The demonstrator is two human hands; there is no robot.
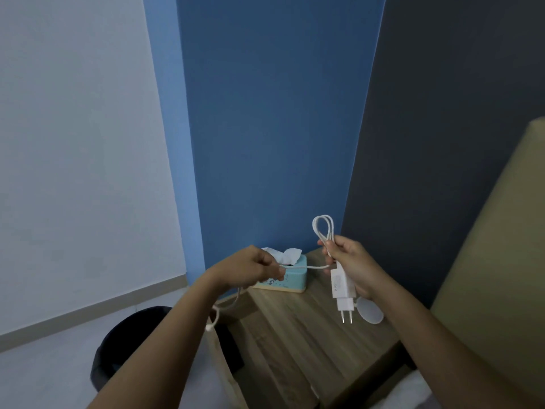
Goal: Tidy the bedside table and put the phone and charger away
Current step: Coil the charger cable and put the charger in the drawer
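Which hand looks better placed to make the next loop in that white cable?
Probably the left hand. It pinches the free run of the cable, whose tail hangs loose below it, while the right hand is full, holding the finished loops and the charger plug.

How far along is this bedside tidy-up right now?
Done: the charger is unplugged, its prongs bare. In hand: the right hand holds it with a few cable loops, while the left hand feeds a stretch whose tail dangles loose. Left: finish coiling and stow it. No phone shows; a tissue box stays on the table.
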